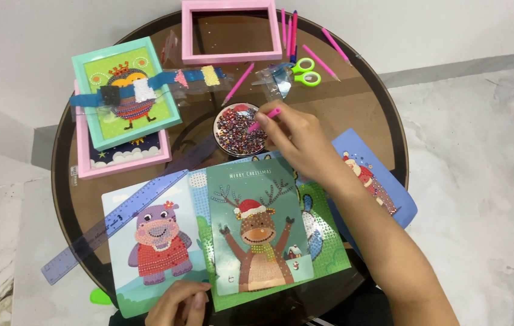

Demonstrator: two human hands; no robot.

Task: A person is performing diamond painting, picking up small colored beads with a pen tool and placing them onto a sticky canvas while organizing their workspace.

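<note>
Right hand: fingers pinched on a pink pen, its tip in the bead dish.
Left hand: curled, fingertips pressing the lower edge of the reindeer card; holds nothing.
Reindeer card: between the hands, mostly beaded; antlers and background judged unfinished.
Beside left hand: hippo card, purple ruler.
Under right forearm: Santa card.
Beyond the dish: framed owl picture, empty pink frame, green scissors.

I've got one cam only, head-worn, looking nearly straight down on the round worktop from approx arm's reach. Wearer sits at btm edge; wall at top, floor at right. No 2nd view to share.
</note>
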